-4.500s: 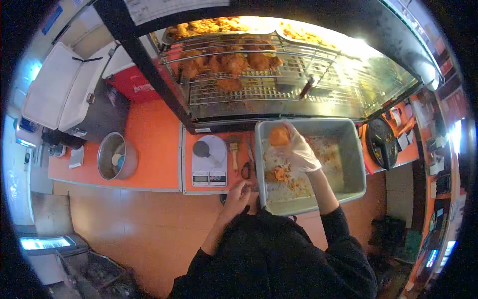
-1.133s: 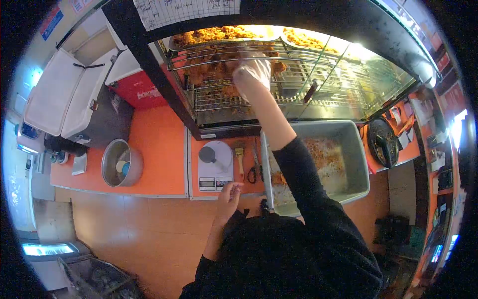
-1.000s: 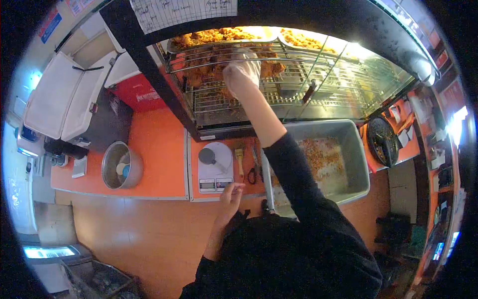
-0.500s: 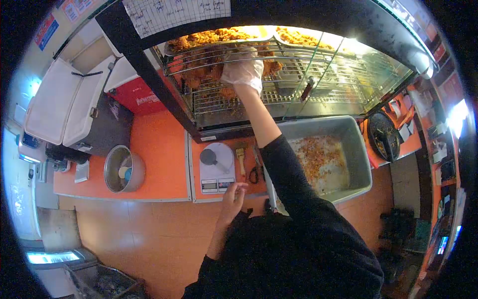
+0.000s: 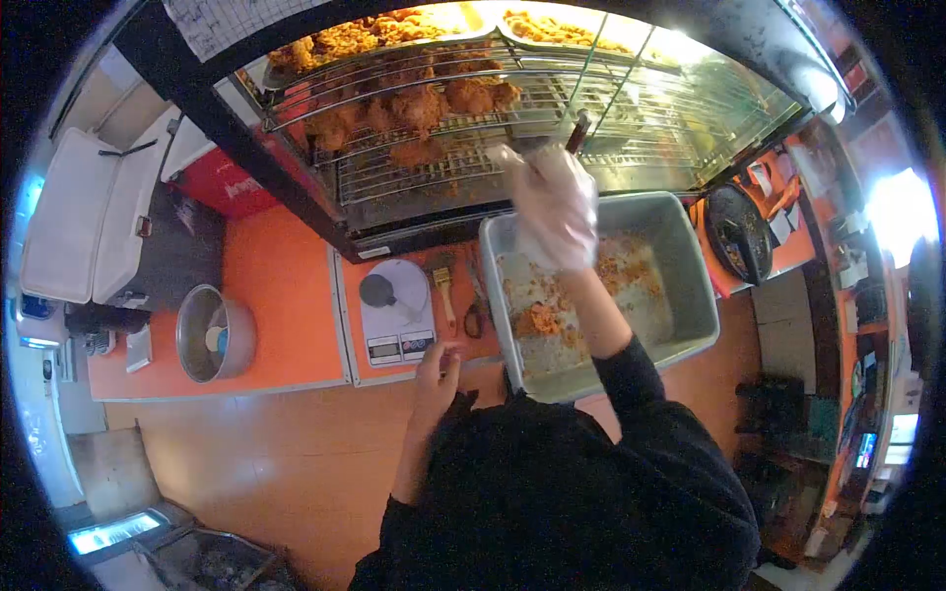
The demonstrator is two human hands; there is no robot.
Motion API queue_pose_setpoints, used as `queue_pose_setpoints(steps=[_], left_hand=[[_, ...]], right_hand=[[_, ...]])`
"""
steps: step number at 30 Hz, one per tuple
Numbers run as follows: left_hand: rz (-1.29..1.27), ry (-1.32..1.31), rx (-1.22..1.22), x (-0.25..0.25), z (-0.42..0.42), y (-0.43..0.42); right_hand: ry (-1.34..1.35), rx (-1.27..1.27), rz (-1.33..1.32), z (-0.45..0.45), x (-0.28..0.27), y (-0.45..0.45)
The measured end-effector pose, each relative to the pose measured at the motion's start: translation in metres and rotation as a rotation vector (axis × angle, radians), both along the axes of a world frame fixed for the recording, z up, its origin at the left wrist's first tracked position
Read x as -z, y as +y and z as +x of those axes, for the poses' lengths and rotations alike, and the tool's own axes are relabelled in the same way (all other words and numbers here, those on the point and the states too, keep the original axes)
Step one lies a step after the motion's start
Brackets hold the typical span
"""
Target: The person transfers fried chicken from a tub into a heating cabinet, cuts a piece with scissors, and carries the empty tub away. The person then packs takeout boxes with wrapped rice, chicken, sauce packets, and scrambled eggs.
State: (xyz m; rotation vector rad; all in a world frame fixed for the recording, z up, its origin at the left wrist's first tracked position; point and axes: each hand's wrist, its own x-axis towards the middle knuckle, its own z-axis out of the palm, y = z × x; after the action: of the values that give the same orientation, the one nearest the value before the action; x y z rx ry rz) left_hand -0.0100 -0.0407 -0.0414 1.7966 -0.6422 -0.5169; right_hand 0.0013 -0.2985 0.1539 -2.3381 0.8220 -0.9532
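Note:
My right hand (image 5: 557, 212), in a clear plastic glove, is above the grey tub (image 5: 702, 286), just below the dark handle (image 5: 578, 131) of the cabinet's glass door. Motion blurs its fingers, so I cannot tell whether it touches the handle. Browned fried chicken pieces (image 5: 419, 106) lie on the wire rack (image 5: 473, 148) inside the lit display cabinet. Loose crumbs and a larger crusty clump (image 5: 540, 320) are in the tub. My bare left hand (image 5: 434, 379) hangs by the counter's front edge, fingers loosely bent and apart, holding nothing, near the kitchen scale (image 5: 399, 320).
A brush (image 5: 445, 295) lies beside the scale. Left on the orange counter (image 5: 281, 295) stands a metal pot (image 5: 222, 335), with an open cooler box (image 5: 89, 212) behind. A black pan (image 5: 737, 231) sits right of the tub. Food trays (image 5: 394, 44) fill the cabinet's upper level.
My right hand has come out from among the chicken pieces and moved right and down, over the tub. The view has shifted slightly. My left hand stays near the scale.

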Motion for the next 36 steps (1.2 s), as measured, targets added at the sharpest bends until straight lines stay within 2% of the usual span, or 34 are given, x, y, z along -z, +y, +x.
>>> queue_pose_setpoints(steps=[3, 5, 7, 9, 10, 11, 12, 14, 15, 17, 20, 23, 24, 25, 26, 28, 32, 33, 36], left_hand=[[-0.001, -0.03, -0.007, 0.025, 0.0, 0.004], [0.026, 0.005, 0.012, 0.007, -0.002, 0.0], [0.059, 0.039, 0.034, 0.001, -0.003, -0.004], [0.073, -0.001, 0.052, 0.001, -0.005, -0.006], [0.076, -0.002, 0.061, 0.0, -0.007, -0.007], [0.089, -0.003, 0.065, -0.004, -0.009, -0.009], [0.099, -0.006, 0.067, -0.007, -0.01, -0.012], [0.093, -0.001, 0.089, -0.01, -0.013, -0.014], [0.088, 0.007, 0.107, -0.012, -0.014, -0.015], [0.074, 0.011, 0.112, -0.017, -0.016, -0.018], [0.069, 0.012, 0.088, -0.015, -0.018, -0.02], [0.039, 0.02, 0.044, -0.016, -0.021, -0.024], [0.003, 0.032, 0.015, -0.018, -0.023, -0.026], [0.006, 0.004, 0.005, -0.017, -0.024, -0.029], [0.008, 0.006, 0.015, -0.015, -0.027, -0.031], [0.0, -0.149, -0.035, -0.02, -0.033, -0.038], [0.017, -0.084, -0.159, -0.034, -0.057, -0.062], [0.003, -0.202, -0.15, -0.036, -0.062, -0.068], [-0.039, -0.175, -0.316, -0.009, -0.057, -0.07]], right_hand=[[0.295, -0.039, -0.231, -0.072, 0.091, -0.051], [0.352, -0.069, -0.26, -0.112, 0.153, -0.072], [0.705, -0.136, -0.328, -0.145, 0.201, -0.071], [0.757, -0.362, -0.167, -0.149, 0.23, -0.068], [0.847, -0.454, 0.027, -0.146, 0.236, -0.065], [0.845, -0.447, 0.033, -0.143, 0.224, -0.055], [0.751, -0.549, -0.131, -0.139, 0.206, -0.045], [0.649, -0.642, -0.294, -0.132, 0.203, -0.04], [0.843, -0.691, -0.226, -0.127, 0.215, -0.044], [1.033, -0.732, -0.148, -0.123, 0.237, -0.047], [0.861, -0.747, -0.097, -0.119, 0.257, -0.043], [0.878, -0.461, -0.056, -0.131, 0.264, -0.048], [0.797, -0.332, -0.07, -0.14, 0.262, -0.057], [0.717, -0.204, -0.082, -0.149, 0.25, -0.062], [0.718, -0.195, -0.076, -0.163, 0.238, -0.067], [0.73, -0.032, 0.103, -0.185, 0.184, -0.07], [0.731, -0.116, 0.096, -0.222, 0.213, -0.1], [0.73, -0.149, 0.094, -0.229, 0.215, -0.104], [0.887, -0.248, 0.164, -0.234, 0.218, -0.122]])
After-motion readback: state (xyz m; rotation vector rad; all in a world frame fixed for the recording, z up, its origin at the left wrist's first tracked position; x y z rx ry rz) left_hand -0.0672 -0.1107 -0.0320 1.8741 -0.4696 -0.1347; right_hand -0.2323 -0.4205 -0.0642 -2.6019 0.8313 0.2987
